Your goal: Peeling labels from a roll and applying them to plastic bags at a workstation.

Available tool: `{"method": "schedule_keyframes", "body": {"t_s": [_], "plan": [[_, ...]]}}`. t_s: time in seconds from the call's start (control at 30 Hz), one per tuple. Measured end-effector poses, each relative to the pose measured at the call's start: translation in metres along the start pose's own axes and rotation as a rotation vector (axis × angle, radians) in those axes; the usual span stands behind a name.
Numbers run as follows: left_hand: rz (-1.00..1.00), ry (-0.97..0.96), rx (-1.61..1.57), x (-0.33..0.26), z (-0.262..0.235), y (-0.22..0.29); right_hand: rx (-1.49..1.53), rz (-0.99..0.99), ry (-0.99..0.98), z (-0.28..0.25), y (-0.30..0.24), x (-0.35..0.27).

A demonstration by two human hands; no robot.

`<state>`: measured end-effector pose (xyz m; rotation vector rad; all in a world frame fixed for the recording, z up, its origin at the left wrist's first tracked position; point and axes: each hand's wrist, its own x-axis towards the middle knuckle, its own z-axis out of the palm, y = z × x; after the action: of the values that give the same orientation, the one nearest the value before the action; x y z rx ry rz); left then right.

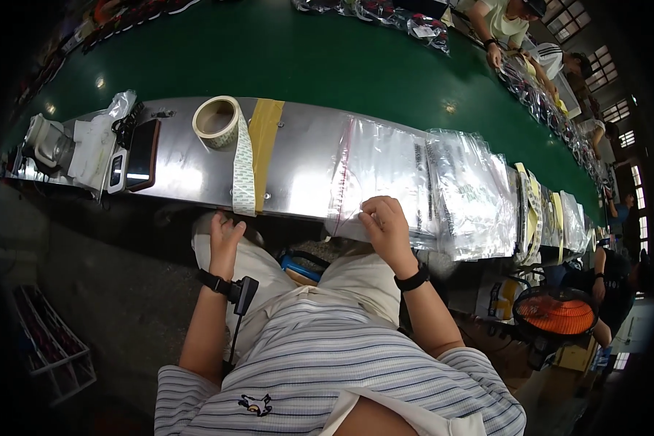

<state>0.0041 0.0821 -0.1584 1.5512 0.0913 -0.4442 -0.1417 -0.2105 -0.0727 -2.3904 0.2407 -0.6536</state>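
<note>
My right hand (386, 229) is closed in a pinch at the near edge of a clear plastic bag (356, 174), which has a red strip along its left side. The bag lies on the metal worktop, at the left end of a row of overlapping clear bags (469, 192). My left hand (226, 236) is at the worktop's near edge, thumb and fingers apart, with nothing visible in it. Just above it hangs the loose end of a printed sticker strip (244, 174), running from a cream roll (215, 120). Yellow tape (267, 138) crosses the metal beside the strip.
A phone in a dark case (144, 154), a small white device (116, 171) and a clear jug (49, 142) sit on the left. Beyond the worktop runs a green belt (269, 58) with bagged goods (425, 30). A fan (556, 317) stands at right; co-workers line the far side.
</note>
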Motion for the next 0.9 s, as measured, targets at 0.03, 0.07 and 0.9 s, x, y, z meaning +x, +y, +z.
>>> {"method": "schedule_keyframes", "body": {"t_s": [0.03,0.07,0.9], "plan": [[0.117,-0.076,0.122,0.009,0.003,0.0,0.115,0.058,0.016,-0.005,0.004,0.0],[0.236,-0.154,0.242,0.015,0.006,-0.001,0.104,0.062,0.025,-0.011,0.009,0.0],[-0.006,-0.465,-0.02,-0.045,0.053,0.037,0.483,0.281,-0.312,0.007,-0.06,-0.015]]}}
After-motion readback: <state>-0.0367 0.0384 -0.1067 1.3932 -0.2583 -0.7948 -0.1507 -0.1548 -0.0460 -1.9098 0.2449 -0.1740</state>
